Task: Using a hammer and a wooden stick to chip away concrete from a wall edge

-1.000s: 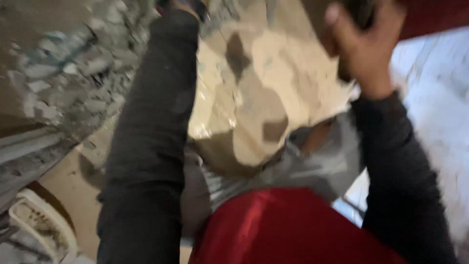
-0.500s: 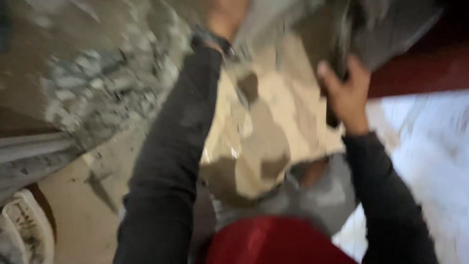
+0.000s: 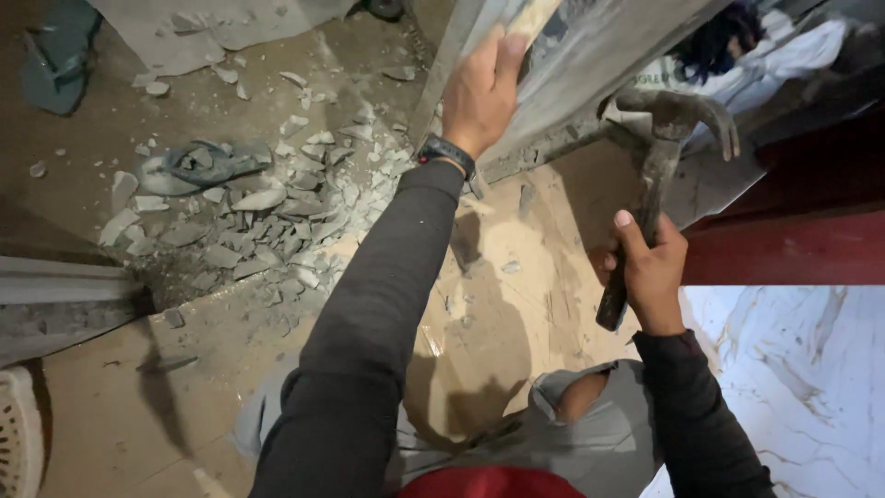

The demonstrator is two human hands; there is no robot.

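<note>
Since half a second ago I see my left hand [image 3: 479, 92] has slid up the tilted grey slab [image 3: 590, 74], fingers clamped on its edge; right hand [image 3: 650, 272] fists the claw hammer [image 3: 659, 175], handle upright, head above, just right of the slab.

Rusty metal hammer [image 3: 659, 175]; glossy marble tile [image 3: 802, 378]; rough rubble [image 3: 267, 221].

Dusty floor [image 3: 111, 406] — rubble [image 3: 267, 221], marble tile [image 3: 793, 369] rt.

One hammer [image 3: 666, 157], one wristwatch [image 3: 447, 153], two sandals [image 3: 198, 166], one heap of rubble [image 3: 277, 212]
</note>
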